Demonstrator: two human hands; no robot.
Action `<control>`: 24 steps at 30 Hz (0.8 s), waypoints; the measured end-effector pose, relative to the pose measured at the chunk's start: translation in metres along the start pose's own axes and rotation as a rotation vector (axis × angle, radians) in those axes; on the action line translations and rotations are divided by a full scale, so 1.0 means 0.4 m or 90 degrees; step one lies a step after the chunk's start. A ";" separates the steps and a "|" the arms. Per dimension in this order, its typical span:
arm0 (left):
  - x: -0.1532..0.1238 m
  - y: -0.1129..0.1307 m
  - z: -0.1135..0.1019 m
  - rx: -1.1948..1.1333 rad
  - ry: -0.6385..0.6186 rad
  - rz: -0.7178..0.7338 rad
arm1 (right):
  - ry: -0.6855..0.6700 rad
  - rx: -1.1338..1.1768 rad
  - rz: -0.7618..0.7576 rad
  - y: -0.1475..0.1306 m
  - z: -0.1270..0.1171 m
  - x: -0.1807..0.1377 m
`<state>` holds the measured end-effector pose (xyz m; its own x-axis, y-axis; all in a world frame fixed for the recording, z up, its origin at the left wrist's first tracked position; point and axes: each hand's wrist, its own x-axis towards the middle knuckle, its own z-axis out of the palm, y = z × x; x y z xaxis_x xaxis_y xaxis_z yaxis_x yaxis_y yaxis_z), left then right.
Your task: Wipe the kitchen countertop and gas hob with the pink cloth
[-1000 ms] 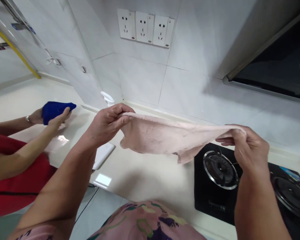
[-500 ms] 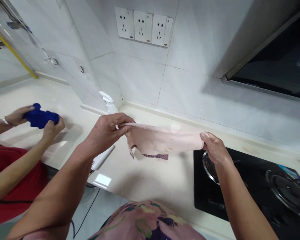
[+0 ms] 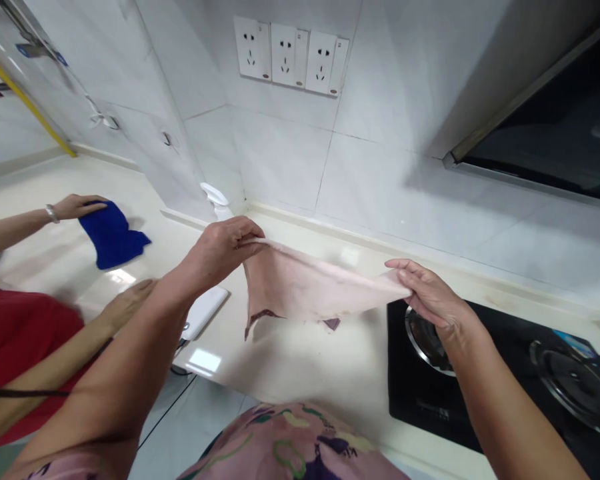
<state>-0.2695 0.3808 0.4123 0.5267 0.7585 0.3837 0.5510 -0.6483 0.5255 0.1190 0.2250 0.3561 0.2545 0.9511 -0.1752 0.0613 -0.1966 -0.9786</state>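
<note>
A pale pink cloth [image 3: 325, 283] hangs stretched between my two hands above the counter. My left hand [image 3: 230, 250] is closed on its upper left corner, with the thumb and fingers pinched together. At the other end, my right hand [image 3: 425, 287] pinches the right corner between thumb and fingers. The lower left part of the cloth droops and shows a darker patterned edge. Beneath the cloth, a small dark piece [image 3: 332, 324] shows by the counter surface; whether it belongs to the cloth I cannot tell.
A black gas stove [image 3: 430, 407] lies to the right, below a dark range hood [image 3: 555, 127]. White wall sockets [image 3: 293, 57] are at the back. Left, a co-worker's hand [image 3: 77, 205] holds a blue cloth [image 3: 113, 233]. A white spray bottle [image 3: 215, 195] and white flat device [image 3: 206, 313] stand nearer.
The pink cloth's right end has dropped slightly and its left side hangs lower. My right hand's fingers have spread somewhat. The co-worker's blue cloth now hangs from one hand.
</note>
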 end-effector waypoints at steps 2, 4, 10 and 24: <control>0.024 -0.023 0.002 0.007 0.005 0.001 | -0.050 -0.049 -0.015 -0.008 -0.008 0.013; 0.050 -0.049 0.004 0.010 0.010 0.004 | -0.068 -0.144 -0.068 -0.015 -0.019 0.028; 0.112 -0.062 -0.017 0.052 0.005 -0.007 | 0.123 -0.536 -0.288 -0.074 -0.038 0.073; 0.032 -0.020 -0.088 -0.190 0.008 -0.024 | 0.249 -0.512 -0.274 -0.148 -0.091 -0.088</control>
<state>-0.2898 0.3979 0.4397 0.4995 0.7842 0.3681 0.3548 -0.5729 0.7389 0.1415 0.1945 0.4240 0.3481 0.8626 0.3672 0.8232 -0.0938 -0.5600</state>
